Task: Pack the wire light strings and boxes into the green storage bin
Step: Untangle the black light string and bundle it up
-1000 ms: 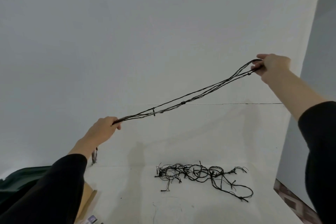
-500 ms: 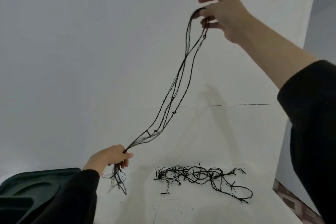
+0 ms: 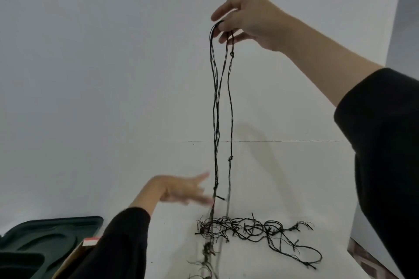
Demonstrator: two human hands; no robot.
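Working over a white table (image 3: 170, 244) set against a white wall (image 3: 90, 75). Green storage bin (image 3: 45, 233) sits at the lower left corner, well apart from both strings; only its dark moulded top shows, partly behind my left sleeve. The hanging light string (image 3: 216, 108), black wire folded into several long strands, drops nearly straight down from my raised hand. Its lower end crosses the left end of the second light string (image 3: 260, 230) and runs to the bottom edge, blurred there. The second string lies in a loose tangle on the table, one long loop trailing off to the right. A cardboard box (image 3: 89, 242) with a red-and-white edge pokes out between the bin and my sleeve. Hands are well apart, one high and one low. Right hand (image 3: 254, 20) is up high, pinching the looped top of the hanging string between thumb and fingers. Left hand (image 3: 179, 190) is low, fingers spread and holding nothing, just beside the hanging strands; motion blur, so I cannot tell whether it touches them.
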